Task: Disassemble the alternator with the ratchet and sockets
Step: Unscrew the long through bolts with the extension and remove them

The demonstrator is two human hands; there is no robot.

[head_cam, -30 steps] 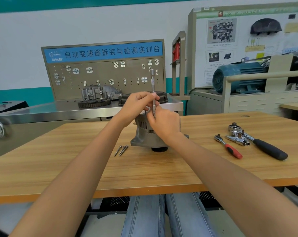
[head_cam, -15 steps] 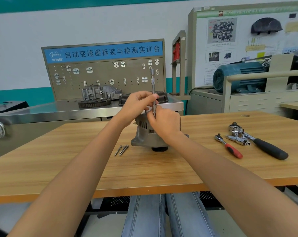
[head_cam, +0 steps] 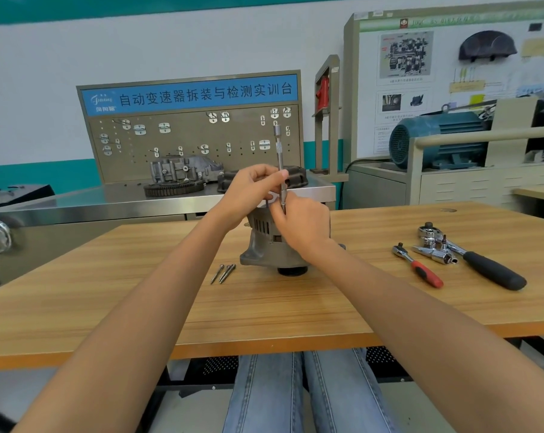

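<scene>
Person viewed from a head-worn camera: both forearms are showing bare to the frame edge, with no sleeves, watch or rings appearing on the left hand (head_cam: 252, 190) or right hand (head_cam: 305, 226). The person is wearing light-blue, faded denim jeans (head_cam: 295, 392), the two legs showing side by side, with lengthwise fading running down each thigh.

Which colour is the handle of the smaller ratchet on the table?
Red with black, on the smaller ratchet, seen in the head view.
</scene>
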